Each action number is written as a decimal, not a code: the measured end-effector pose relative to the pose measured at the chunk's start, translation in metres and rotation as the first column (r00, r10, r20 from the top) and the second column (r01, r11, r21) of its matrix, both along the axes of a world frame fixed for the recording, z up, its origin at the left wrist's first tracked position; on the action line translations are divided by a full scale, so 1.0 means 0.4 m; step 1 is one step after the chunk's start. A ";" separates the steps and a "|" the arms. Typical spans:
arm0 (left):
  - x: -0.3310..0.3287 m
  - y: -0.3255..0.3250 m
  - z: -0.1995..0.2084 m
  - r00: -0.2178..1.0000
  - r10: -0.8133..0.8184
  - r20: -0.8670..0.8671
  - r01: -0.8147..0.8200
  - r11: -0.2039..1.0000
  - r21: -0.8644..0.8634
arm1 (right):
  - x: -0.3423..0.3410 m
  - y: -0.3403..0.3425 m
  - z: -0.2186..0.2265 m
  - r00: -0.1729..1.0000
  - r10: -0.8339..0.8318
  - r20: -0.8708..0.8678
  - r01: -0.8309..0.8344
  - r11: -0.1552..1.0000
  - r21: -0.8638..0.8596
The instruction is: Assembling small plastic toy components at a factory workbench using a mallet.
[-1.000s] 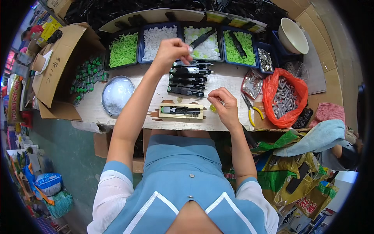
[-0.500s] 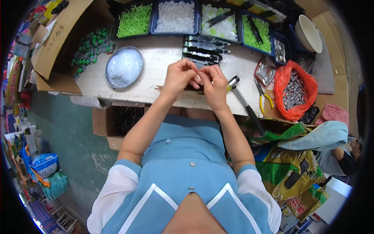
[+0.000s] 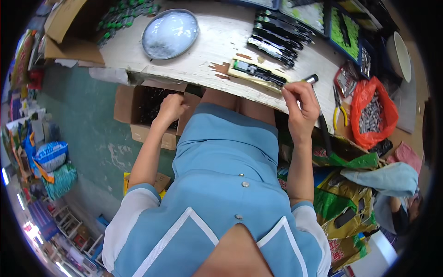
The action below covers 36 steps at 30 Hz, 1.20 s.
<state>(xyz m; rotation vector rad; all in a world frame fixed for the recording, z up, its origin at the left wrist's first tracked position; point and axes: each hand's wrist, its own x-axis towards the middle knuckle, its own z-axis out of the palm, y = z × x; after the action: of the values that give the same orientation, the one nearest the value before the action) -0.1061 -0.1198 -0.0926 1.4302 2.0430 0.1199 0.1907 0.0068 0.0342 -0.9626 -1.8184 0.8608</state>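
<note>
My left hand (image 3: 172, 108) is below the bench edge, over an open cardboard box (image 3: 123, 104) of dark small parts; its fingers are curled closed, and anything inside them is hidden. My right hand (image 3: 302, 107) is raised at the bench's front edge, thumb and forefinger pinched together; I cannot make out anything between them. Just beyond those fingertips lies a pale yellow holding block (image 3: 235, 73) with a black and green assembly (image 3: 260, 72) set in it. A hammer (image 3: 321, 108) with a black grip lies beside the right hand, partly hidden by it.
Black assemblies (image 3: 281, 38) lie in a row behind the block. A round dish (image 3: 170, 34) of clear bits stands left, near green-tipped parts (image 3: 131, 16). Rightward are yellow-handled pliers (image 3: 340, 115), a red bag (image 3: 374, 108) of metal parts and a tray (image 3: 345, 34) of green pieces.
My hands were together above the bench and have parted. The left went down and left to the cardboard box; the right moved rightward. The block, hidden before, now shows. The view has shifted.
</note>
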 end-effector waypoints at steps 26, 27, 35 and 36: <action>0.316 0.823 0.386 0.886 -0.405 -0.224 0.451 0.651 0.611 | 0.042 0.071 0.009 0.998 0.057 0.037 -0.055 0.997 -0.052; 0.329 0.843 0.378 0.864 -0.377 -0.333 0.503 0.662 0.556 | 0.049 0.075 0.010 0.999 0.047 0.027 -0.044 0.996 -0.077; 0.313 0.912 0.331 0.857 -0.400 -0.326 0.516 0.660 0.547 | 0.083 0.096 -0.015 1.000 0.002 -0.002 -0.002 0.990 -0.143; 0.288 0.910 0.331 0.869 -0.445 -0.215 0.470 0.611 0.637 | 0.084 0.097 -0.017 1.000 0.000 -0.006 -0.001 0.990 -0.139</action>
<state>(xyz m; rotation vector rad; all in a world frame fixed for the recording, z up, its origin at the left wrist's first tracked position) 0.0092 0.2443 0.0399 2.3837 1.6298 0.6842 0.2244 0.0454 0.0274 -1.0451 -1.7718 1.0006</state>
